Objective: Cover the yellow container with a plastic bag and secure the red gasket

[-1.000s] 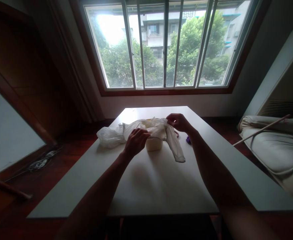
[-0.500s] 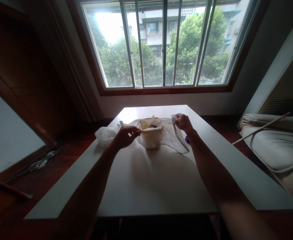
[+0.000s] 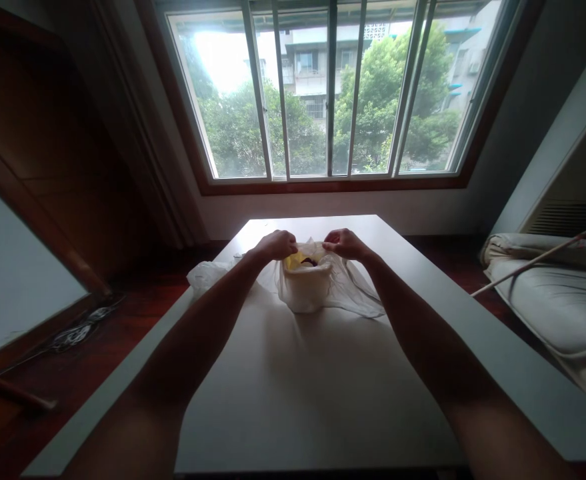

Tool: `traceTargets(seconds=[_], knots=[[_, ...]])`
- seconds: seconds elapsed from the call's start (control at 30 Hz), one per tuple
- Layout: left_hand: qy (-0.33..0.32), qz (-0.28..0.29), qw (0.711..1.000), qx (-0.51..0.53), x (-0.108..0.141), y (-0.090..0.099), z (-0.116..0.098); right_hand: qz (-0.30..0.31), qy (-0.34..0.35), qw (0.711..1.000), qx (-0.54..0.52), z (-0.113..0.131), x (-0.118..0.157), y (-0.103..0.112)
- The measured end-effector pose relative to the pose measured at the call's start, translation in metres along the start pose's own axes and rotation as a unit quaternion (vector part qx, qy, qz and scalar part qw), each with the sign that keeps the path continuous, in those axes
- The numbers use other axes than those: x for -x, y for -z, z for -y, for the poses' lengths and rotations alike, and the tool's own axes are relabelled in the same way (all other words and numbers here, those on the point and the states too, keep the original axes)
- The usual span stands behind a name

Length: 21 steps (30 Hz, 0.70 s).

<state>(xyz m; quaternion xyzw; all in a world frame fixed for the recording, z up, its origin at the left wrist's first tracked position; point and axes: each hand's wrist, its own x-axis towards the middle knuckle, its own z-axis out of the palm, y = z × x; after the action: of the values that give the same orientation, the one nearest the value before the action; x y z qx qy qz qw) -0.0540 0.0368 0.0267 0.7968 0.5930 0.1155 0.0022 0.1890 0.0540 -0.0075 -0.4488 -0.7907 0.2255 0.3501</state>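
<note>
A pale yellow tub [image 3: 305, 287] stands upright on the white table, with a thin whitish plastic bag [image 3: 355, 293] drawn around it and spread out to its right. Something dark [image 3: 309, 262] shows inside the tub; its kind I cannot make out. At the tub's back left rim, my left hand [image 3: 279, 245] is closed on the bag's edge. My right hand [image 3: 345, 244] pinches the bag at the back right rim, thumb and fingers together. A crumpled clear plastic bag [image 3: 207, 275] lies left of the tub, partly behind my left forearm.
The white table [image 3: 317, 393] reaches toward a wall with a window [image 3: 327, 100]. On the right are a padded light-coloured bundle [image 3: 547, 300] and a thin stick [image 3: 527, 265]. A coiled cable [image 3: 80, 330] lies on the floor at left.
Both hands have moved to the tub's back rim, the left rightward and up, the right inward from the side. The bag's right part has dropped lower. A purple object is now hidden.
</note>
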Motion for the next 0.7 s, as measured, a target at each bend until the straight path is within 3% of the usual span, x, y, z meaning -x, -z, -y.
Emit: traceTargets(seconds=[0.13,0.23,0.37,0.47,0.57,0.63,0.7], knots=[[-0.018,-0.071,0.995,0.074,-0.011,0.003,0.009,-0.109,0.02,0.992,-0.064,-0.007,-0.018,-0.002],[0.003,-0.083,0.988,0.133,-0.023,-0.003,0.015,-0.139,-0.012,0.983,-0.119,-0.016,-0.033,-0.011],[0.061,-0.055,0.971,0.223,-0.033,-0.023,0.026,-0.091,-0.09,0.982,-0.135,-0.036,-0.046,-0.031],[0.072,0.011,0.93,0.36,-0.03,-0.04,0.039,-0.053,-0.124,0.983,-0.128,-0.052,-0.045,-0.046],[0.039,0.068,0.896,0.438,-0.019,-0.058,0.049,-0.014,-0.14,0.979,-0.144,-0.064,-0.035,-0.06],[0.004,0.079,0.897,0.435,-0.009,-0.07,0.054,0.011,-0.137,0.979,-0.152,-0.068,-0.023,-0.067],[-0.043,0.043,0.913,0.404,0.0,-0.082,0.06,0.016,-0.123,0.984,-0.131,-0.069,-0.01,-0.067]])
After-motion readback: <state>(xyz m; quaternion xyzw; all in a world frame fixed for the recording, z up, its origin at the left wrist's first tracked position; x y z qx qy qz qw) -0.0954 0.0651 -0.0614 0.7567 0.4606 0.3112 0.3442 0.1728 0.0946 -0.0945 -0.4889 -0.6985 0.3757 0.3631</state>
